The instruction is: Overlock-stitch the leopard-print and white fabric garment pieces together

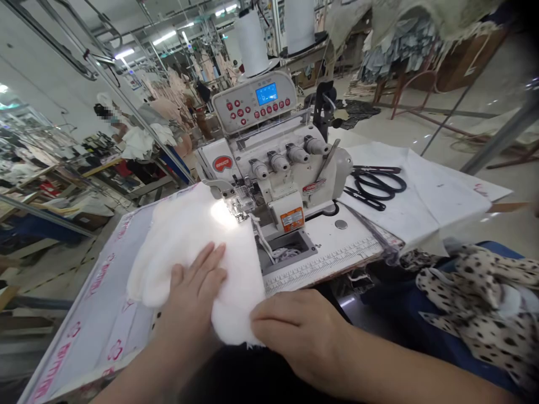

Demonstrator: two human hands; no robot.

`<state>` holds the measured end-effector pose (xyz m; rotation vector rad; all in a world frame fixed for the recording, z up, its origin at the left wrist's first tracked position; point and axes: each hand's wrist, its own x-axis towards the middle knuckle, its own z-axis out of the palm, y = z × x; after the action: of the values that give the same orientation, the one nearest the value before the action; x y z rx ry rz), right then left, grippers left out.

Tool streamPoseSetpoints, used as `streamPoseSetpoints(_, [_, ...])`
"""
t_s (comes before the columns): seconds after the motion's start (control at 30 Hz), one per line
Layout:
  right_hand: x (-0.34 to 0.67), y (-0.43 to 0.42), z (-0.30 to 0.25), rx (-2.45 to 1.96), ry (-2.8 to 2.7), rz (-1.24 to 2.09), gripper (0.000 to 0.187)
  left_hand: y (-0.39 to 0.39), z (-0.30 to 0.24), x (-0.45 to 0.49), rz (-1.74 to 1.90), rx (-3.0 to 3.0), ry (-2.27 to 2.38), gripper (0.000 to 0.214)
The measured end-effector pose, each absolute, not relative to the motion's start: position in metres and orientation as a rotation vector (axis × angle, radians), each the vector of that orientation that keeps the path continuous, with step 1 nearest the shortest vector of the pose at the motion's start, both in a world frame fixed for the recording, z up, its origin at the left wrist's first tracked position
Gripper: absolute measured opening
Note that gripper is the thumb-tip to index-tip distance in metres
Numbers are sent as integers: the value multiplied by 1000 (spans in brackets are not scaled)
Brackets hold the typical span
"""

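Observation:
White fluffy fabric (240, 280) lies on the table of an overlock sewing machine (273, 163), its far part beneath the lit presser foot (239, 212). My left hand (196, 286) rests on top of the fabric with its fingers stretched out. At the near right corner of the fabric, my right hand (301, 331) is closed, pinching the edge between thumb and fingers. The front edge of the fabric hangs past the table's near side.
Black scissors (379, 182) lie on white sheeting right of the machine. Thread cones (252, 42) stand behind it. Dotted fabric (475, 303) is heaped at the right. A metal pole (497, 143) slants nearby. A co-worker (120, 126) is at the far left.

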<state>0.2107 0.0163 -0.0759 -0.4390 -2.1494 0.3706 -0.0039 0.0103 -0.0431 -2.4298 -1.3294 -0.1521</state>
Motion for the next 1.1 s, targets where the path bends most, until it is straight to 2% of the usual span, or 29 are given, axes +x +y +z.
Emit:
streamPoseSetpoints(0.2, [212, 28, -77, -520, -2227, 458, 22, 19, -46, -5, 23, -2352, -1315, 48])
streamPoseSetpoints(0.27, [211, 36, -76, -540, -2238, 427, 22, 27, -45, -5, 53, -2307, -1303, 51])
streamPoseSetpoints(0.67, [203, 76, -72, -560, -2204, 289, 22, 58, -14, 2, 192, -2356, -1396, 50])
streamPoseSetpoints(0.8, [197, 91, -70, -518, -2154, 301, 22, 80, -4, -1, 242, -2379, -1427, 33])
streamPoseSetpoints(0.87, [193, 99, -71, -518, -2122, 322, 21, 95, -3, -8, 203, -2408, -1362, 26])
streamPoseSetpoints(1.1, [181, 119, -74, -661, -1951, 510, 20, 107, -6, -30, -86, -2539, -1072, 29])
